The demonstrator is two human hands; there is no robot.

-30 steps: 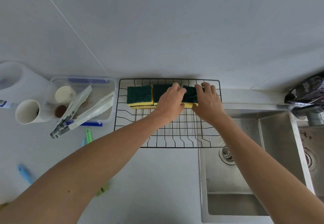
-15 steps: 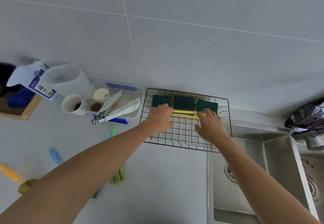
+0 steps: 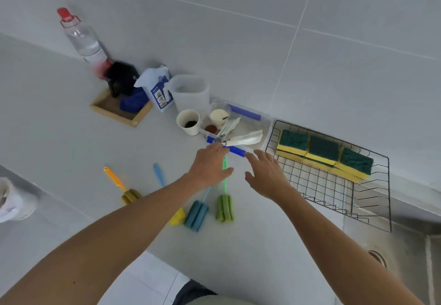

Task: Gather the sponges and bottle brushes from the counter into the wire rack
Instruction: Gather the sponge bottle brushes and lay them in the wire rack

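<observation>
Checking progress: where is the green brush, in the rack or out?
Out. The green brush lies flat on the counter, left of the rack, which holds only sponges.

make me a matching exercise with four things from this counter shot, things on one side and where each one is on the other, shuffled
Things:
1. sponges
2. green brush
3. orange brush
4. paper cup

Places:
A. lying on the counter, furthest left of the brushes
B. standing just left of the clear plastic tub
C. lined up at the back of the wire rack
D. lying on the counter, handle running under the left hand

Pairs: 1-C, 2-D, 3-A, 4-B
</observation>
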